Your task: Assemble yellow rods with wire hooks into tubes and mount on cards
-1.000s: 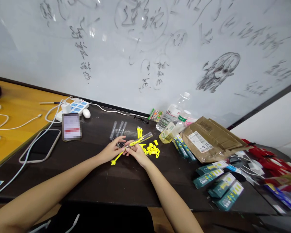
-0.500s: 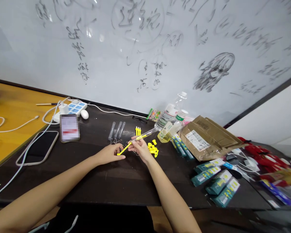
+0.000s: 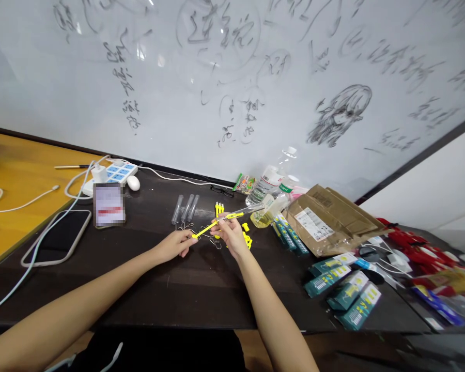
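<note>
My left hand (image 3: pixel 175 246) is closed, thumb and finger pinching the lower left end of a thin yellow plastic rod (image 3: pixel 206 229). Fingers of my right hand (image 3: pixel 232 237) grip the middle, where the rod meets a clear tube (image 3: pixel 252 208). Yellow shows inside the near part of that tube, which slants up to the right. Beyond the hands lie several clear tubes (image 3: pixel 186 208) and a few slim yellow parts (image 3: pixel 219 207). Small yellow pieces (image 3: pixel 247 239) are partly hidden behind my right hand. Bent thin metal wires (image 3: pixel 217 245) rest between the hands.
To the right are plastic bottles (image 3: pixel 264 186), a brown parcel (image 3: pixel 344 217) and green boxes (image 3: pixel 359 306). On the left lie a phone (image 3: pixel 60 237), a power strip (image 3: pixel 122 173) and a white cable (image 3: pixel 42 243). Behind the dark table stands a whiteboard (image 3: pixel 158 103).
Both hands have moved slightly up and right with the rod and tube. My left fingers, spread around the rod's end before, now pinch it.
</note>
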`<state>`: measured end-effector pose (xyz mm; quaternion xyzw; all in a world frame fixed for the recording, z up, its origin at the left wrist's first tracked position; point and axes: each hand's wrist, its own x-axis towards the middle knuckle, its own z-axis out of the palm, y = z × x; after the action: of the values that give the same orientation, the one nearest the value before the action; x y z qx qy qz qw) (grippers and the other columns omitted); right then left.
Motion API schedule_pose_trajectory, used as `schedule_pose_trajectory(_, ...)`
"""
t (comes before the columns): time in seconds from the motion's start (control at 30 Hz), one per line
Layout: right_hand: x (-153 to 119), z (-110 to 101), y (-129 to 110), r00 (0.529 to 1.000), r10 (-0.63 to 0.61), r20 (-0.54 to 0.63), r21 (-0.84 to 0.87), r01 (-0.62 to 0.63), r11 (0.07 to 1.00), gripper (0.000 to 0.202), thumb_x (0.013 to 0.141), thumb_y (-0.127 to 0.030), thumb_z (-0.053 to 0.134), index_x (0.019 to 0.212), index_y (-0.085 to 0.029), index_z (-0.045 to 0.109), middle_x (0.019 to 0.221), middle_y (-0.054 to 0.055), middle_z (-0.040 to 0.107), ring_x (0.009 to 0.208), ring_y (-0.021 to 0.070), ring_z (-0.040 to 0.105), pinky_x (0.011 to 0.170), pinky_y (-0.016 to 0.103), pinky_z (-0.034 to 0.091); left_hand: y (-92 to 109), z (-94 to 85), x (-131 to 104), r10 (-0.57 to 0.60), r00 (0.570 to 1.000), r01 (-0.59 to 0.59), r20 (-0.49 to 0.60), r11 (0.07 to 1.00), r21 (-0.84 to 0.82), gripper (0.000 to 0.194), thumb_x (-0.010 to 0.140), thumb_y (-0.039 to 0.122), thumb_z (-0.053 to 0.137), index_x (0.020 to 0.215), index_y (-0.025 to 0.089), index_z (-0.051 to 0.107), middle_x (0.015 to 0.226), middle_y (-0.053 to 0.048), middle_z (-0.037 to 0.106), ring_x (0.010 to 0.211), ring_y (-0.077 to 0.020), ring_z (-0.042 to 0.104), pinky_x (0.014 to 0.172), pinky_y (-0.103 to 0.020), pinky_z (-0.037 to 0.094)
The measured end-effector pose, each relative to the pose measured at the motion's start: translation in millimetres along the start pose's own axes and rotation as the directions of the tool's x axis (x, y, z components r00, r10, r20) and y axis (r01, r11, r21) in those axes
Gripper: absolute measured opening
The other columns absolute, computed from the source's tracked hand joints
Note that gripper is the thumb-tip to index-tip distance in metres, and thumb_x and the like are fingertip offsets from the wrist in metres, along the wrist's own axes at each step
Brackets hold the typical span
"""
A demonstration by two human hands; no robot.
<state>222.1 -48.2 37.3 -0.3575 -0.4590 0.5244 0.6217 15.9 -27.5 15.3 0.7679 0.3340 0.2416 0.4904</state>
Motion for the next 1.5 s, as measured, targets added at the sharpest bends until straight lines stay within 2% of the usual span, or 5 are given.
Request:
schedule_pose_trajectory(0.17, -0.4, 0.9, -3.3, 1.000, -0.005, -0.012, -0.005, 0.005, 1.000, 0.029, 0.071, -0.033, 0.071, 0.093, -0.021, 0.056, 0.082, 0.001, 0.065, 0.063, 0.0121, 0.064, 0.061, 0.028, 0.059, 5.8, -0.5, -3.5, 0.045, 0.999, -0.043, -0.028, 0.997, 0.069, 0.042, 0.088, 0.048, 0.038, 0.081, 0.016, 0.063, 0.051, 0.005, 0.040, 0.049, -0.0108, 0.039, 0.051, -0.021, 0.029)
schedule_pose_trajectory(0.47, -1.4, -2.3, -5.7, 0.998, 0.029, 0.064, -0.040, -0.026, 0.999, 0.030, 0.075, -0.036, 0.068, 0.095, -0.019, 0.055, 0.083, 0.003, 0.067, 0.066, 0.0125, 0.062, 0.058, 0.026, 0.057, -13.5, 5.4, 2.1, 0.049, 0.999, -0.047, 0.018, 0.995, -0.093, 0.048, 0.089, 0.053, 0.033, 0.085, 0.014, 0.060, 0.050, 0.007, 0.033, 0.048, -0.0092, 0.031, 0.050, -0.020, 0.028)
schedule_pose_trajectory(0.73, -3.7, -3.2, -1.6, 0.971, 0.126, 0.201, -0.132, -0.101, 0.986, 0.026, 0.073, -0.031, 0.069, 0.095, -0.018, 0.061, 0.091, 0.004, 0.064, 0.070, 0.0119, 0.061, 0.060, 0.025, 0.056, -5.7, 8.6, -0.8, 0.090, 0.993, -0.070, 0.081, 0.973, -0.220, 0.036, 0.091, 0.044, 0.033, 0.085, 0.015, 0.053, 0.055, 0.006, 0.034, 0.051, -0.0089, 0.032, 0.051, -0.021, 0.030)
schedule_pose_trajectory(1.03, -9.9, 10.7, 13.3, 0.936, 0.186, 0.298, -0.229, -0.119, 0.966, 0.027, 0.074, -0.033, 0.068, 0.095, -0.017, 0.062, 0.071, -0.001, 0.059, 0.064, 0.0093, 0.057, 0.059, 0.022, 0.052, -5.3, 14.3, 0.2, 0.079, 0.988, -0.036, 0.133, 0.954, -0.297, 0.033, 0.088, 0.043, 0.037, 0.077, 0.015, 0.051, 0.057, 0.006, 0.034, 0.051, -0.0078, 0.032, 0.049, -0.020, 0.032)
schedule_pose_trajectory(1.5, -13.3, 13.8, 11.9, 0.894, 0.196, 0.404, -0.298, -0.074, 0.952, 0.025, 0.078, -0.032, 0.064, 0.097, -0.017, 0.057, 0.069, -0.002, 0.059, 0.058, 0.0104, 0.059, 0.057, 0.024, 0.047, -2.1, 15.6, -5.2, 0.060, 0.980, -0.018, 0.191, 0.977, -0.213, 0.035, 0.088, 0.046, 0.037, 0.084, 0.015, 0.052, 0.060, 0.006, 0.037, 0.048, -0.0073, 0.035, 0.046, -0.020, 0.034)
